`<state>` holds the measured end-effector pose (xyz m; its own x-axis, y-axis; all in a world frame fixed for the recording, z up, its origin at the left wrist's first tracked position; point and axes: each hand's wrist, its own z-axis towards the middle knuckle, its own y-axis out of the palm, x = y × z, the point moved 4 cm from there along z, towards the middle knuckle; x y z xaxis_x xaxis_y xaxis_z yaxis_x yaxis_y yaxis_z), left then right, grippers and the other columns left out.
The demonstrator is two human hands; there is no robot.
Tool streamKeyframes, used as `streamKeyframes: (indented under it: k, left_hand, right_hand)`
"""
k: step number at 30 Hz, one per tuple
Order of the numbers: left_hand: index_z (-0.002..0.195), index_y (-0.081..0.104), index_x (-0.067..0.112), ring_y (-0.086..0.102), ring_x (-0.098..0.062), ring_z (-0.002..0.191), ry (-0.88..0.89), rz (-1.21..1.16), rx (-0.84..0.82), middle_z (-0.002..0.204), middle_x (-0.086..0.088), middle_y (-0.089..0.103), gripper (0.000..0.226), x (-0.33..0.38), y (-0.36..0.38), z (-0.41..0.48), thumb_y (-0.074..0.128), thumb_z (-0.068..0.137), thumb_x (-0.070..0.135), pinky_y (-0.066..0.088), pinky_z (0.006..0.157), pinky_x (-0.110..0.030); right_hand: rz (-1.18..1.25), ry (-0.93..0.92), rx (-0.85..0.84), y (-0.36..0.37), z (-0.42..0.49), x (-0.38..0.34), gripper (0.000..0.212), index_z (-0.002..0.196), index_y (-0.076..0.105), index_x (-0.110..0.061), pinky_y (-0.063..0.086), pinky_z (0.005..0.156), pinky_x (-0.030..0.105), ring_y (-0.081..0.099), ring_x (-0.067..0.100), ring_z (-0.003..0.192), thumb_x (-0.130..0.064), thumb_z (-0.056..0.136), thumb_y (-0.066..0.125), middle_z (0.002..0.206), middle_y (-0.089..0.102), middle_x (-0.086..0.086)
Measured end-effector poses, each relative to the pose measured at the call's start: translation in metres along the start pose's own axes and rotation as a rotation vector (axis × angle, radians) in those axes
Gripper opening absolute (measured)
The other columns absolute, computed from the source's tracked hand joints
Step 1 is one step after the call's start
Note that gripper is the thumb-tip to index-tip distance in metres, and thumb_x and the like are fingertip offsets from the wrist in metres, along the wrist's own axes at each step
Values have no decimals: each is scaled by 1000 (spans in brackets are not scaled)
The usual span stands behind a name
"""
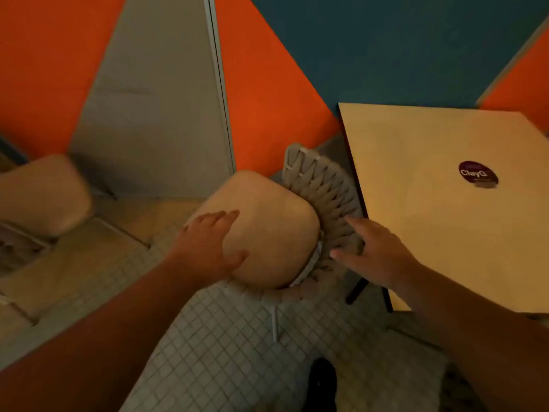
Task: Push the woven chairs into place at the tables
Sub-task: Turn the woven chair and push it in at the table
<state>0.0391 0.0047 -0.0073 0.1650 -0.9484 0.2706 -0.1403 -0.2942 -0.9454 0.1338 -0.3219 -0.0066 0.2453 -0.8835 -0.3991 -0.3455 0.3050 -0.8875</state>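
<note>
A woven chair (pixel 319 185) with a beige seat cushion (pixel 267 230) stands in the middle, its curved woven back turned toward the pale wooden table (pixel 445 203) on the right. My left hand (pixel 208 248) lies flat on the cushion's near left edge with fingers spread. My right hand (pixel 371 251) rests on the woven back where it meets the table's left edge; its fingers are spread and I cannot tell whether they grip the weave. One white chair leg (pixel 274 322) shows below the seat.
A second cushioned woven chair (pixel 44 197) stands at the left edge. Orange, grey and blue wall panels (pixel 267 84) rise close behind. The table carries a round dark sticker (pixel 478 174), and its dark legs (pixel 358 289) stand beside the chair. Small tiles cover the floor (pixel 222 352).
</note>
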Motion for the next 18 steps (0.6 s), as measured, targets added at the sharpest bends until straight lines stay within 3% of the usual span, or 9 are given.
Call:
streamKeyframes:
  k: [7,11,14,18]
  left_hand:
    - [160,24,34,27,-25,150,9,-10,-154,163,4,36,101,-13,109,-8,46,74,81,25,122,-49]
    - [155,31,39,31,-29,147,44,117,-362,157,5,40,108,14,171,14,54,64,94,26,119,-51]
    - [116,66,39,57,-23,120,6,214,-360,117,10,67,82,29,203,27,54,56,95,34,103,-46]
    - [79,67,34,66,-15,94,-10,228,-196,80,13,66,54,23,218,33,50,62,82,39,89,-37]
  right_hand:
    - [16,81,-64,72,-2,15,104,164,28,-32,34,118,42,29,24,154,-78,80,69,168,33,-2]
    - [49,87,-84,106,1,36,113,165,24,-34,33,120,42,26,22,155,-86,74,66,170,30,-3]
    - [-21,56,-138,123,5,61,127,166,17,-37,26,123,42,18,20,158,-97,63,60,172,21,-4]
    - [-109,33,-202,136,16,86,137,167,12,-36,21,126,43,8,20,160,-98,56,65,175,11,-4]
